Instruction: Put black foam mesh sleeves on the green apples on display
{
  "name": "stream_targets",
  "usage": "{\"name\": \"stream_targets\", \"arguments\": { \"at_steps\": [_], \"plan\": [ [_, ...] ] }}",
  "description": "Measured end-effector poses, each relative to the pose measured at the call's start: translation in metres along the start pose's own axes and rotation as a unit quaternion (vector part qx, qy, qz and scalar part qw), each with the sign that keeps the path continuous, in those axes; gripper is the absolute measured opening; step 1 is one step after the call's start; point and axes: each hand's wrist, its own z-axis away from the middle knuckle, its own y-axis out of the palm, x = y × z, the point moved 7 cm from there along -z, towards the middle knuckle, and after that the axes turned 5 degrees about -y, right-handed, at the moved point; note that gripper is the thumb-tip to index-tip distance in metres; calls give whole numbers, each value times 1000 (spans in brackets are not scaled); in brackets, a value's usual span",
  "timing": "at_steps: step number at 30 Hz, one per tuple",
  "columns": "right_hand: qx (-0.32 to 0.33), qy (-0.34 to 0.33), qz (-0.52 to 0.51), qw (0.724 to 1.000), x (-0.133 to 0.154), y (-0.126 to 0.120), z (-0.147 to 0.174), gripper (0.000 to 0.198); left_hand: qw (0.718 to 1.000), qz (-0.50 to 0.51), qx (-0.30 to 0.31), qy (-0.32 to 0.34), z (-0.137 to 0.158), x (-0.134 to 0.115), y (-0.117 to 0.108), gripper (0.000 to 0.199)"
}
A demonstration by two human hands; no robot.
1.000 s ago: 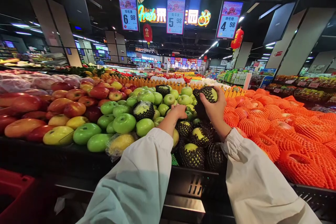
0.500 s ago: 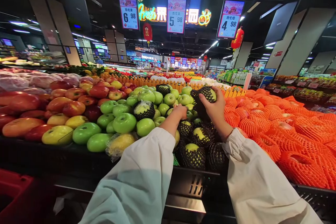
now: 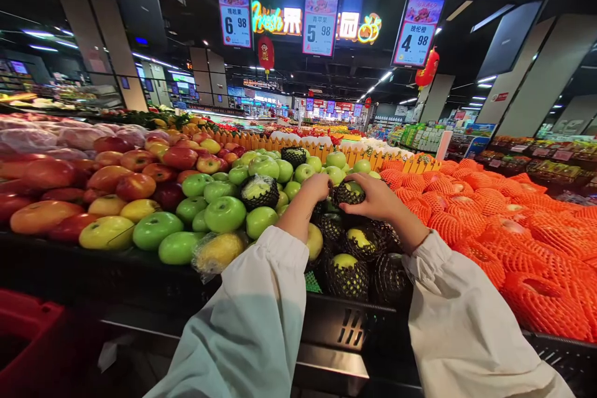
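My right hand (image 3: 373,196) is wrapped round a green apple in a black foam net (image 3: 349,193), low over the pile. Just left of it, my left hand (image 3: 317,188) has its fingers curled in among the fruit; whatever they grip is hidden from view. Below my hands, several more netted green apples (image 3: 347,277) fill the front of the black crate (image 3: 326,305). Bare green apples (image 3: 224,214) are heaped to the left of my left wrist, and one netted apple (image 3: 259,191) lies on top of them.
Red and yellow apples (image 3: 135,188) are piled farther left. At the right are fruits in orange foam nets (image 3: 545,298). A plastic-wrapped yellow fruit (image 3: 218,253) sits at the front edge. A low orange picket fence (image 3: 312,148) runs behind. Price screens (image 3: 321,22) hang above.
My right hand has lowered the netted apple into the pile and turned its palm downward. My left hand has shifted slightly up, close beside that apple. The view has moved a little.
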Motion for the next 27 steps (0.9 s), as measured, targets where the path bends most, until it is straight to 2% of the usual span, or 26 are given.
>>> {"name": "stream_targets", "arguments": {
  "at_steps": [5, 9, 11, 14, 16, 18, 22, 27],
  "plan": [
    [87, 55, -33, 994, -11, -13, 10, 55, 998, 18, -63, 11, 12, -16, -19, 35],
    [87, 95, -23, 991, -20, -29, 18, 57, 993, 53, -84, 58, 20, -30, -26, 34],
    [80, 111, -34, 990, -23, -38, 22, 55, 993, 63, -40, 88, 23, -37, -21, 29],
    [81, 135, -58, 986, -26, -45, 28, 53, 981, 94, 101, 136, 30, -49, 0, 15],
    [89, 154, -62, 982, -28, -46, 31, 56, 968, 112, 163, 155, 35, -56, 13, 8],
    [109, 168, -63, 978, -29, -43, 33, 60, 963, 114, 178, 167, 38, -62, 22, 4],
    [183, 200, -67, 960, -34, -28, 40, 64, 964, 75, 167, 195, 41, -73, 34, 12],
    [243, 238, -20, 940, -40, -19, 45, 74, 959, 36, 167, 226, 42, -75, 34, 10]
  ]
}}
